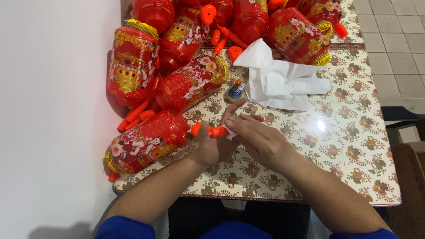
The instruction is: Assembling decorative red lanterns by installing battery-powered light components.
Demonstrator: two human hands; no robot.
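Orange plastic, a short handle piece (209, 131), sits between my two hands at the middle of the frame, low over the flowered surface (354, 146). My left hand (214, 144) has its thumb and palm closed round the piece while its forefinger sticks out straight toward a small battery (237, 88) above. My right hand (259, 137) curls its fingers (242, 120) over the piece's right end, where a bit of white shows; I cannot tell what that bit is. Just left of the handle lies a red paper lantern (144, 144) on its side. More red lanterns (186, 40) crowd the upper left of the frame, and a crumpled white cloth (279, 79) lies above my hands.
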